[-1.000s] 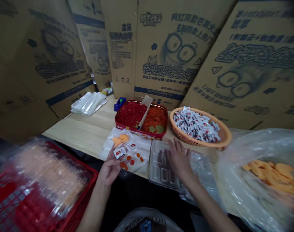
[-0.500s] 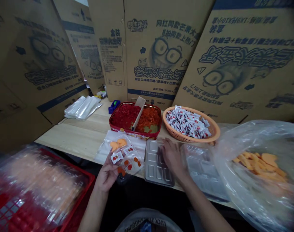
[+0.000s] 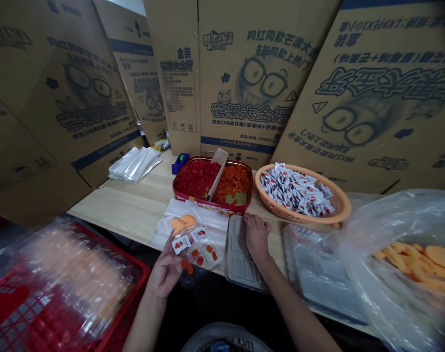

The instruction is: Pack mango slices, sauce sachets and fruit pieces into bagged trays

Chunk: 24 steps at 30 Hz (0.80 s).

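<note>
- Cardboard cartons (image 3: pixel 251 83) lean behind a pale wooden table (image 3: pixel 112 205), printed 芒果大金牙 beside a bespectacled cartoon face.
- Red tin (image 3: pixel 174 188) holds diced red and orange pieces, a tan scoop (image 3: pixel 218 171) standing between them.
- Orange woven basket (image 3: pixel 339 205) brims with small red-and-white sachets (image 3: pixel 297 195).
- Left hand (image 3: pixel 165 271) grips a clear pouch (image 3: pixel 198 252) containing orange pieces and sachets.
- Right hand (image 3: pixel 257 239), relaxed, rests on a clear plastic tray (image 3: pixel 240 259).
</note>
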Available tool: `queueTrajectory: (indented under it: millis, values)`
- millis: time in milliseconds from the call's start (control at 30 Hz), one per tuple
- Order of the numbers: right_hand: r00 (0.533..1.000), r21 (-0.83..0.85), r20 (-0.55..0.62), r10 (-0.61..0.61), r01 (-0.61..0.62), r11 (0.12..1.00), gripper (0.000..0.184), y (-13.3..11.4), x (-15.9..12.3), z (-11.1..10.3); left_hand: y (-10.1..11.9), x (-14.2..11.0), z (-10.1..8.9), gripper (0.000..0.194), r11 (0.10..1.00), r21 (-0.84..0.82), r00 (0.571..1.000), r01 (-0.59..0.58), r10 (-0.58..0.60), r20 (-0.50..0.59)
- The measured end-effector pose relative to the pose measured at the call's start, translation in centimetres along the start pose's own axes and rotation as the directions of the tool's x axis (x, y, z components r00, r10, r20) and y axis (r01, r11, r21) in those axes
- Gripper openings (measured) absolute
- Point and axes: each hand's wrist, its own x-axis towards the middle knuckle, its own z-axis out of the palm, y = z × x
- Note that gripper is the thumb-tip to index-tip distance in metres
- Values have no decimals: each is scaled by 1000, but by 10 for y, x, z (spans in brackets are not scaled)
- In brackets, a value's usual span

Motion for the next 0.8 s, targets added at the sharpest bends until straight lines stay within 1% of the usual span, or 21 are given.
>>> queueTrajectory:
  millis: [100, 200, 300, 367, 433, 467, 533, 567, 600, 667, 733, 767, 800]
  values:
    - [1000, 15, -2, 20, -20, 1000, 31, -4, 1, -2, -1, 1, -1, 80, 1000, -8, 1000, -7, 7, 17]
    - [995, 34, -19, 93, -93, 995, 36, -6, 4, -7, -1, 0, -1, 77, 1000, -10, 1000, 2, -2, 21]
    - [988, 66, -44, 151, -148, 987, 42, -5, 11, -18, 0, 0, 0, 78, 1000, -15, 999, 19, -19, 32]
    - [989, 137, -57, 136, -127, 982, 45, -4, 15, -29, -1, -1, 1, 82, 999, -17, 999, 29, -29, 40]
    - [997, 290, -29, 66, -55, 955, 45, -7, 21, -43, -2, -1, 1, 85, 999, -23, 997, 48, -47, 53]
    - [1000, 387, 6, 12, -13, 922, 44, -11, 24, -50, -4, 0, 0, 86, 998, -27, 996, 61, -59, 61]
    - [989, 553, 93, -119, 48, 832, 42, -26, 30, -63, -7, 0, -2, 87, 996, -37, 993, 87, -83, 88]
    - [973, 598, 132, -188, 73, 798, 42, -38, 33, -68, -9, 0, -3, 87, 994, -42, 990, 96, -91, 110]
    - [954, 608, 162, -251, 103, 787, 41, -52, 36, -71, -10, 1, -4, 86, 994, -48, 986, 103, -95, 135]
    - [905, 538, 209, -370, 209, 817, 40, -83, 41, -72, -14, 0, -4, 81, 991, -69, 979, 117, -103, 178]
    - [852, 401, 242, -465, 349, 847, 35, -113, 43, -64, -16, -2, 0, 64, 983, -103, 973, 149, -127, 195]
    - [830, 334, 248, -499, 411, 849, 31, -126, 43, -58, -16, -4, 3, 55, 978, -121, 970, 169, -143, 195]
    - [815, 278, 246, -524, 459, 844, 27, -136, 43, -51, -17, -5, 7, 51, 974, -133, 970, 182, -155, 189]
